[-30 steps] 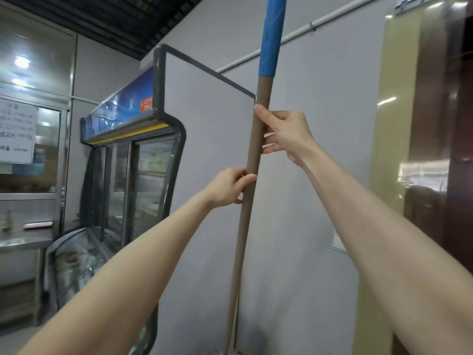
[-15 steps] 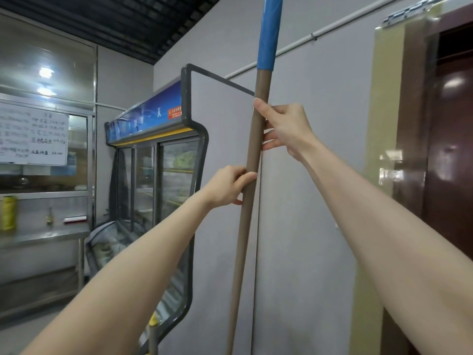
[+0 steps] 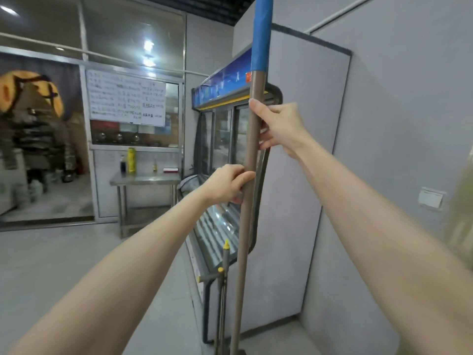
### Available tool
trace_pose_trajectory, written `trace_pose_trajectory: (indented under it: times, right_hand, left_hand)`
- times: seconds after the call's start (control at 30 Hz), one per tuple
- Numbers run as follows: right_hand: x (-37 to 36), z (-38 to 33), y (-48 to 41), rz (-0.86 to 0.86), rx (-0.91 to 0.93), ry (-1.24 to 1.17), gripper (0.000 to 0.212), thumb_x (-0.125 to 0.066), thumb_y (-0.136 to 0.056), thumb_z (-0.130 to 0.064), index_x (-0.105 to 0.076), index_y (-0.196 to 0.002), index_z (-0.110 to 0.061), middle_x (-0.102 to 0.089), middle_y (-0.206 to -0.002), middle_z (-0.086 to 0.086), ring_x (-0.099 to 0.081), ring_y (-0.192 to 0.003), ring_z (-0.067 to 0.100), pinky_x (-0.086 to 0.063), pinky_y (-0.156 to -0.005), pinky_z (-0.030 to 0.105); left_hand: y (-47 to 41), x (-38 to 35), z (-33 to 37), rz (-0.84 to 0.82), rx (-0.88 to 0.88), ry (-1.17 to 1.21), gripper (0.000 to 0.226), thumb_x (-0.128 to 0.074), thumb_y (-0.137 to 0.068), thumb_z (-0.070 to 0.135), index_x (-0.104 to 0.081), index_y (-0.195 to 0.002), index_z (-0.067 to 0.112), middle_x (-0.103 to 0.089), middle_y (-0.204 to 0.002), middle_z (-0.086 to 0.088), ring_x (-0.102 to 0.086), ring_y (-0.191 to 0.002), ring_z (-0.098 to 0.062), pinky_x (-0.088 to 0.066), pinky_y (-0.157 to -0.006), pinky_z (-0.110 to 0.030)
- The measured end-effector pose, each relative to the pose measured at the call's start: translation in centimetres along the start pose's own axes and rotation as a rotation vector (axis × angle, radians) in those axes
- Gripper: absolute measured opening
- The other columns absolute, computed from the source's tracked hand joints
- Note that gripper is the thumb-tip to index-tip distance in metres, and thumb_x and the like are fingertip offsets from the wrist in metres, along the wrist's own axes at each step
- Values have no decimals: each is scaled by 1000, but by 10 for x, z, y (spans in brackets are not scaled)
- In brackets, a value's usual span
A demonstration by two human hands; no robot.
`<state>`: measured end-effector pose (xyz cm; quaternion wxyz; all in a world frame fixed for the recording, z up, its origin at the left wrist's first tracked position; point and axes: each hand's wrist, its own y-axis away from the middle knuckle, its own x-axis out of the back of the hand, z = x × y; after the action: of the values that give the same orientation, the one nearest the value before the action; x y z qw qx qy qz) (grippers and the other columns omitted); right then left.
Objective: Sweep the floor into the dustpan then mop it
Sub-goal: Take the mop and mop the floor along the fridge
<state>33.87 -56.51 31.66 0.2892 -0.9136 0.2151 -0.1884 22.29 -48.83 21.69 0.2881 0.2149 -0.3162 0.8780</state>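
Since the earlier frame the view has swung left: the display fridge (image 3: 220, 139) now stands directly behind the pole (image 3: 252, 157), a kitchen area has come into sight, and the brown door on the right has gone out of frame. Both hands keep the same places on the pole.

Finding one: the pole is brown with a blue sleeve (image 3: 261, 34) on its upper part. It stands near upright, leaning slightly, in front of the fridge's grey side panel (image 3: 294, 175). Its head is out of frame, so I cannot tell broom from mop.

Finding two: my right hand (image 3: 281, 126) is the upper one, below the blue sleeve, clamped on the pole. The thumb (image 3: 256, 105) points up along the shaft, the fingers wrap behind it, and the arm is extended from the lower right.

Finding three: my left hand (image 3: 225, 185) grips the pole lower down, with its thumb (image 3: 245, 176) laid across the front, fingers curled round and the forearm reaching up from the lower left.

Finding four: a grey handle with a yellow tip (image 3: 225, 278) stands just beside the pole's lower part.

Surroundings: a steel table (image 3: 143, 179) carrying a yellow bottle (image 3: 131, 160), a whiteboard (image 3: 125, 97) above it, a wall switch plate (image 3: 431, 198) and grey floor (image 3: 64, 265).
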Motion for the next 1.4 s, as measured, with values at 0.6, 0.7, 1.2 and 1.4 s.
trace_pose_trajectory:
  times: [0.6,0.7,1.2,1.4]
  right_hand:
    - [-321,32,-34,-210,-68,-207,28,-66,-87,-38,-70,-75,-13,-68,-60,-4,-69,-58,18,-57,-53,33]
    - [-374,51,-44,-239,-122,-257,26,-66,-88,-32,-69,-79,-8,-68,-62,-2,-70,-61,18,-56,-53,30]
    - [-561,223,5,-448,-520,-260,23,-62,-91,-20,-64,-110,-8,-68,-97,8,-67,-85,20,-57,-77,29]
    - [-579,267,53,-597,-695,-135,29,-61,-92,-24,-63,-117,-9,-69,-103,7,-67,-92,19,-53,-82,27]
  left_hand:
    - [92,222,-215,130,256,-111,35,-46,-99,28,-58,-108,-5,-65,-103,-25,-68,-91,-30,-60,-71,-43]
    - [92,253,-267,134,301,-114,32,-46,-99,27,-58,-104,-3,-65,-100,-20,-67,-91,-26,-60,-74,-38]
    - [170,258,-496,127,600,171,29,-50,-97,12,-53,-126,17,-59,-101,-3,-52,-84,-11,-43,-64,-17]
    - [194,234,-531,68,640,146,12,-58,-92,8,-61,-100,-1,-54,-77,-8,-49,-71,-20,-46,-65,-28]
